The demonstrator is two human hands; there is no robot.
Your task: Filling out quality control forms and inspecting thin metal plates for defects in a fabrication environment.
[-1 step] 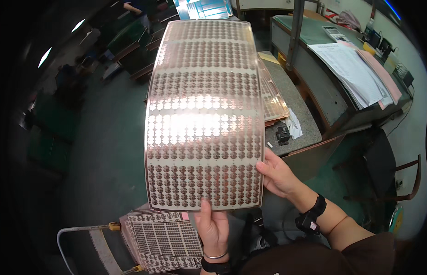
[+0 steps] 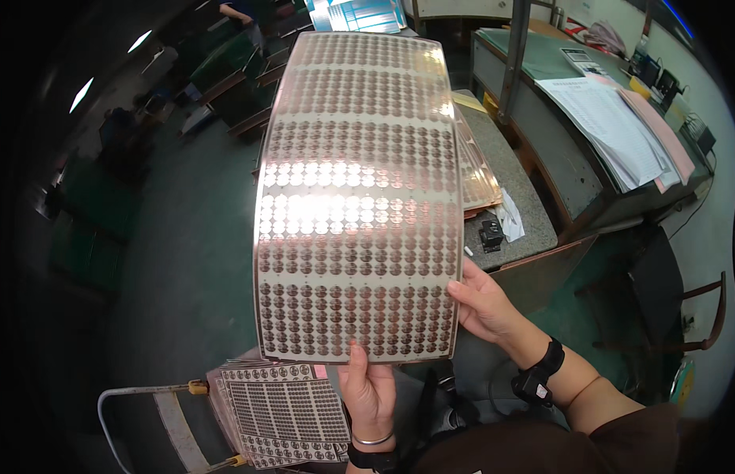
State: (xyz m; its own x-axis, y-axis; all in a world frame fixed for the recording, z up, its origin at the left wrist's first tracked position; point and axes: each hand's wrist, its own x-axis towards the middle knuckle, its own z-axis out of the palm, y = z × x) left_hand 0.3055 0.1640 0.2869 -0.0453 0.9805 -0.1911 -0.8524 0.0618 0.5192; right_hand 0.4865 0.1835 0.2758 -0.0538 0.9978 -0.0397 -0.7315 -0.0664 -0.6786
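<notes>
Copper-patterned sheet (image 2: pixel 356 261), held raised and partly hiding the speckled tabletop (image 2: pixel 519 162). Pinched at its bottom edge by the left hand (image 2: pixel 368 395), with thumb on the face; gripped at the right edge by the right hand (image 2: pixel 484 304). Barely shifted since the picture before, with both grips unchanged: by judgement, still being held, not yet set down. Stacked beside a tubular frame (image 2: pixel 150 390) at lower left: patterned sheets (image 2: pixel 285 407). Too small to tell: contents of the bottle (image 2: pixel 638 54) on the green tabletop (image 2: pixel 533 55).

Rect. copper-toned sheet (image 2: pixel 356 278), sm. round pattern in rows, glare (approx. mid-sheet), held up lengthwise
</notes>
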